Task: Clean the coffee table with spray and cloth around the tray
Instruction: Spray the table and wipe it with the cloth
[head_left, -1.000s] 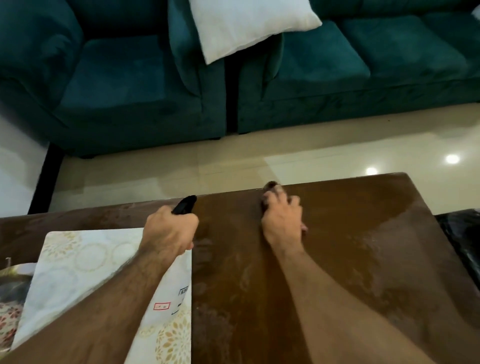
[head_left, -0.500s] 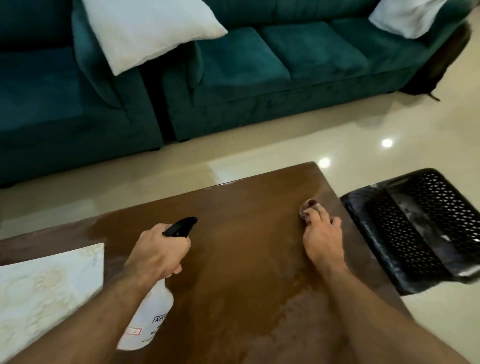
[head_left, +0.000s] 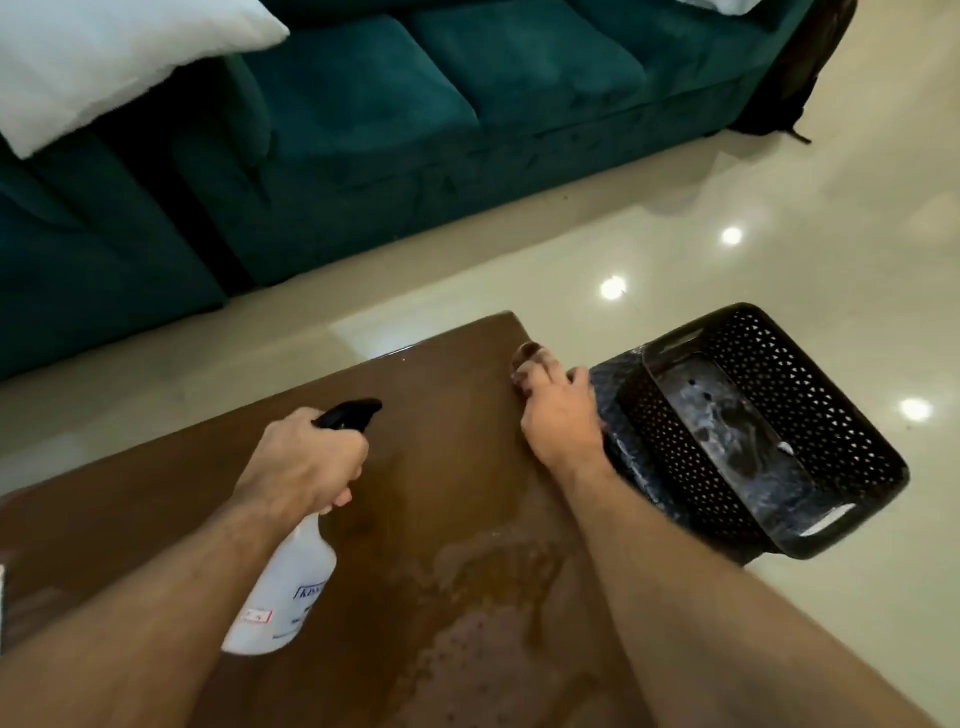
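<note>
Gripping the spray bottle (head_left: 291, 582), the left hand (head_left: 304, 462) hovers over the desk (head_left: 447, 467) while the right hand (head_left: 558, 415) presses a cloth (head_left: 527, 353) beside the basket (head_left: 769, 441).

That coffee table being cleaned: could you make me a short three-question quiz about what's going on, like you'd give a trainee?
1. True or false: the left hand grips the spray bottle by its black trigger head.
2. Where on the coffee table does the right hand press the cloth? A) at the middle B) at the right edge near the far corner C) on the near edge
3. Fill in: the black perforated ____ sits on the floor to the right of the table.

Key: 1 true; 2 B; 3 basket.
</note>
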